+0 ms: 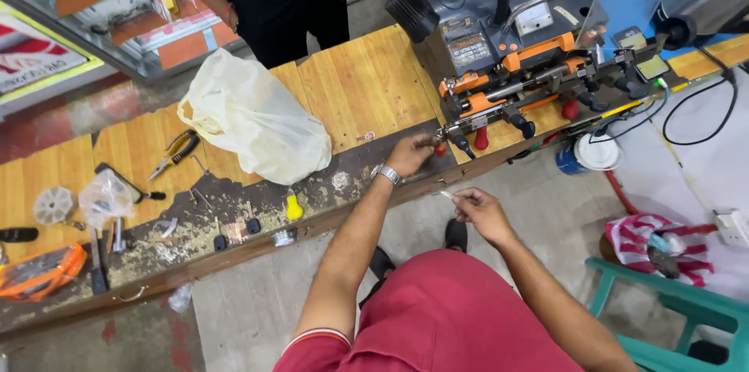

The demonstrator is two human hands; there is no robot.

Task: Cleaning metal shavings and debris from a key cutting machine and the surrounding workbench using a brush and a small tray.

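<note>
Left hand (pixel 409 155) outstretched at machine (pixel 515 60); right hand (pixel 482 212) pinches key (pixel 447 195).

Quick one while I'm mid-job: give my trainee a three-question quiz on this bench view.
1. True or false: the left hand is at the key-cutting machine, by a red knob.
2. What does the right hand pinch: A a small pale metal piece, B the pliers, C the plastic bag?
3. Which wrist wears the watch?

Key: 1 true; 2 A; 3 left.
</note>
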